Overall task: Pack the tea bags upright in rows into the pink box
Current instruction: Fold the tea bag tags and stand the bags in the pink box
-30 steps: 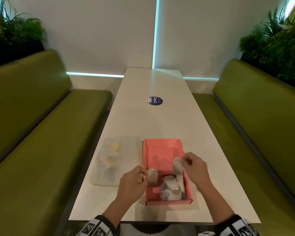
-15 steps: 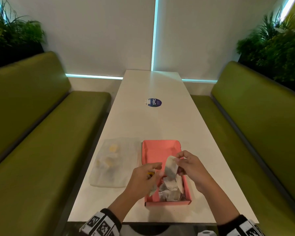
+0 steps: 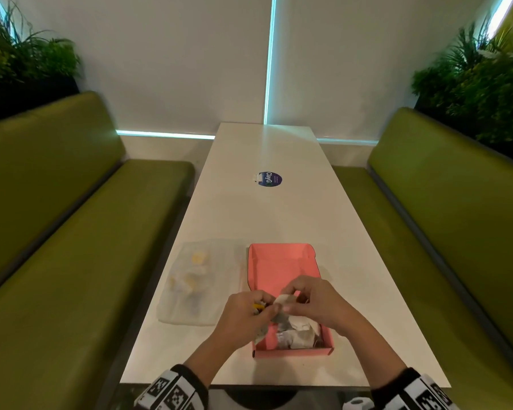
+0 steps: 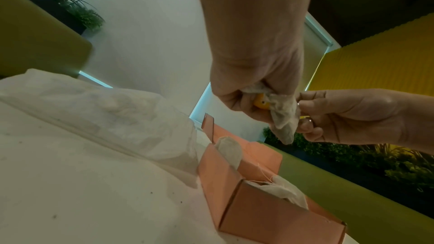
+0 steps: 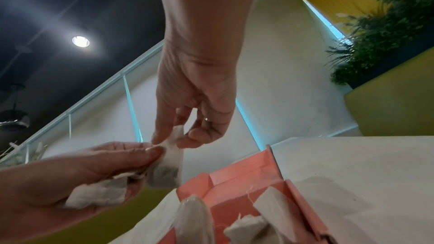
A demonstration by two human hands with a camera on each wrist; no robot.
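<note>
My right hand [image 5: 197, 99] and left hand [image 5: 77, 172] both pinch one tea bag [image 5: 165, 169] above the pink box [image 3: 282, 261], and my left also curls round a second bag [image 5: 98, 195]. The near end holds a few bags [image 3: 296, 335] lying loose, not in rows, so most packing remains. More sit in the plastic bag [image 3: 196, 279] beside the box; count unclear.

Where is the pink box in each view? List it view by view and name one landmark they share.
Head: the pink box sits low and centre on the white table, behind and beneath both hands.
Left wrist: the box is at lower right, below the hands.
Right wrist: the box is at bottom centre-right.
Shared landmark: the tea bag pinched between both hands.
</note>
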